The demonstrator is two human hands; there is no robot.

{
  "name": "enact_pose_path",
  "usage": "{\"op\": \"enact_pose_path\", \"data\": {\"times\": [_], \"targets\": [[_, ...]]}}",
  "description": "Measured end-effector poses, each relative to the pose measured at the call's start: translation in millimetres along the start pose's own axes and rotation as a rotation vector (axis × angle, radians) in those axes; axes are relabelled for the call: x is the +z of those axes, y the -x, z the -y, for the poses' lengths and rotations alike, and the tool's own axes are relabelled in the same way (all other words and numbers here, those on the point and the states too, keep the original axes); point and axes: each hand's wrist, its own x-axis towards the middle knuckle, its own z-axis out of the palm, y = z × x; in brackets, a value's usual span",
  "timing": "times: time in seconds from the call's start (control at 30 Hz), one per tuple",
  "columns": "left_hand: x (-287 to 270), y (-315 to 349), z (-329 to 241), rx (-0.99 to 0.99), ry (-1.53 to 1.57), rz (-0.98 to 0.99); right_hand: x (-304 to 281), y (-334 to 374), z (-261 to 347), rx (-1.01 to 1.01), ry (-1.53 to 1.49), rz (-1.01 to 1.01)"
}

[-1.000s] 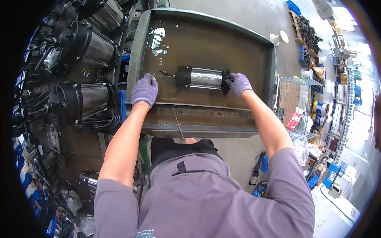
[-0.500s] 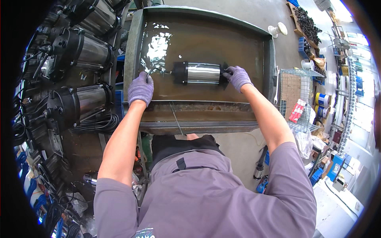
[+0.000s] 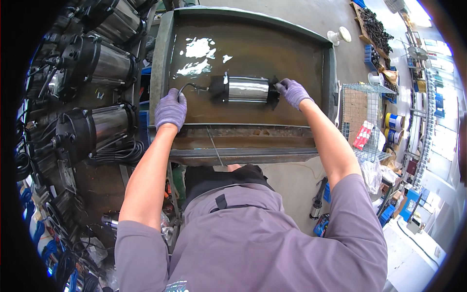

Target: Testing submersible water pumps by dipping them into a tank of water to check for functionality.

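A pump with a shiny steel barrel and black ends (image 3: 248, 90) lies on its side in brown water inside a metal tank (image 3: 162, 58). Its black left end looks dim, as if just under the surface. From that end a black cable (image 3: 192, 86) curves over to my left hand (image 3: 170, 110), which is closed around it at the tank's left wall. My right hand (image 3: 294, 94) pinches the black right end of the pump; its fingertips are partly hidden. Both hands wear purple knit gloves.
Several larger steel-and-black pumps (image 3: 99, 127) stand along the left, with a coiled black cable (image 3: 118, 153) below them. A wire basket (image 3: 361, 109) holding a red and white packet is right of the tank. A white spool (image 3: 344, 35) sits on the floor beyond.
The pump sits slightly deeper, its black left end now dimmer under the water. Light patches on the surface have shifted. Both hands keep their hold, nearly in place.
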Motion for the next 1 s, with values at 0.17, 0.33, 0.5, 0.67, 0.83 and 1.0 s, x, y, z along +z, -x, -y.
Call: {"op": "enact_pose_path", "data": {"times": [0.17, 0.33, 0.5, 0.67, 0.83, 1.0], "targets": [[-1, 1, -2, -0.011, 0.003, 0.006, 3, 9, 28, 0.045, 0.167, 0.103], [-7, 1, -7, -0.028, 0.0, 0.048, 12, 2, 31, 0.07, 0.222, 0.088], [-6, -1, -3, -0.027, 0.011, 0.076, 18, -3, 31, 0.122, 0.129, 0.104], [-3, 0, -3, -0.023, 0.003, 0.036, 21, -4, 28, 0.111, 0.092, 0.027], [3, 3, 7, 0.015, 0.133, -0.075, -43, 35, 87, 0.056, 0.179, -0.035], [4, 5, 19, 0.066, 0.326, -0.171, -138, 94, 159, -0.11, 0.363, -0.08]]}}
